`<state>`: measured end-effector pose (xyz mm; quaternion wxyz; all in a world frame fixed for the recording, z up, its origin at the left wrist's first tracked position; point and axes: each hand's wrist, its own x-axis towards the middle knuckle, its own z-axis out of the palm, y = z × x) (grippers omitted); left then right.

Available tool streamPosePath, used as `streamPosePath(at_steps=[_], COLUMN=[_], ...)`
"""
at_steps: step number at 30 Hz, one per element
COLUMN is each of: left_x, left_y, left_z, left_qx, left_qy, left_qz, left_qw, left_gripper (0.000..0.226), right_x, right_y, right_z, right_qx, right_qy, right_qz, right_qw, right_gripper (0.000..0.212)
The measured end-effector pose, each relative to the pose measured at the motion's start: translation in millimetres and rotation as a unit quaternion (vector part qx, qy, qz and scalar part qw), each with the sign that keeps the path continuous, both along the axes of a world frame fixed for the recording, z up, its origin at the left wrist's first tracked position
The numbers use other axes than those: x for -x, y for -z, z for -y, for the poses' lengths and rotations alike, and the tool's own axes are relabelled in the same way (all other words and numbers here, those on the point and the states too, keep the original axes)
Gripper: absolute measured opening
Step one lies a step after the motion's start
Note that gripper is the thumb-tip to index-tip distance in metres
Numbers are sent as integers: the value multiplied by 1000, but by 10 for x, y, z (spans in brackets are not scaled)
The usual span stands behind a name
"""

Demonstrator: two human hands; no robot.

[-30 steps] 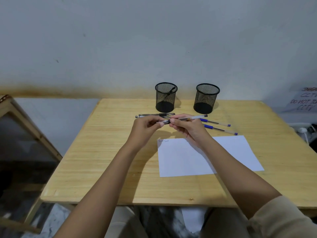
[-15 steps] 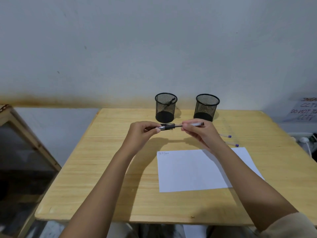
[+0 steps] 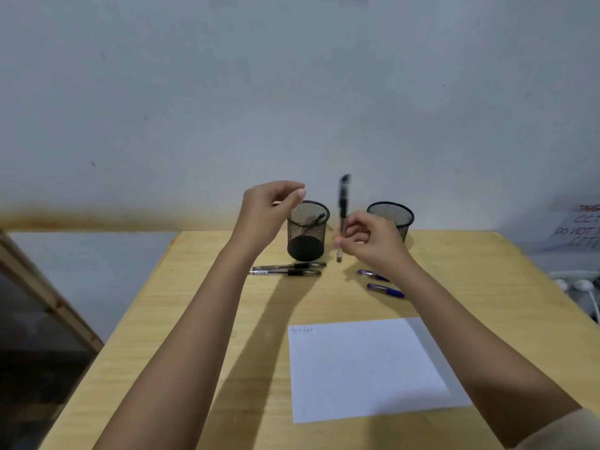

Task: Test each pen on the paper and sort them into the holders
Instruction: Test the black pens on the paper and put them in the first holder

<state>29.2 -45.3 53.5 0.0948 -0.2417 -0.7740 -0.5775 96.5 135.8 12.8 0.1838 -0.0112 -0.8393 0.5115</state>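
My right hand [image 3: 367, 240] grips a black-and-clear pen [image 3: 342, 203] that stands almost upright and blurred between the two black mesh holders. My left hand [image 3: 269, 207] hovers just left of the left holder [image 3: 306, 235], fingertips pinched, nothing visible in them. One dark pen leans inside that left holder. The right holder [image 3: 391, 216] shows nothing inside. Two black pens [image 3: 289, 268] lie side by side in front of the left holder. Two blue pens [image 3: 381, 284] lie under my right wrist. The white paper [image 3: 367, 368] has small scribbles at its top left corner.
Everything sits on a wooden table [image 3: 181, 319] against a grey wall. A wooden frame [image 3: 48, 297] leans at the left, beyond the table's edge. A handwritten sign [image 3: 581, 228] and white cables [image 3: 581, 284] are at the far right.
Both hands held the pen level before. My left hand has let go and risen beside the left holder, while my right hand has swung the pen upright between the holders.
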Motion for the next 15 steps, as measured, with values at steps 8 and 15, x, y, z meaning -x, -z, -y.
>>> streamPosePath(at_steps=[8,15], left_x=[448,536], left_y=[663,828], left_z=[-54,-190], left_qx=[208,61], left_qy=[10,66], left_qz=[90,128], left_qw=[974,988], left_gripper=[64,33], right_x=[549,893], right_y=[2,250], right_z=[-29,7], right_qx=[291,84], right_qy=[67,155], right_qz=[-68,-36], right_qw=[952,984], right_gripper=[10,15])
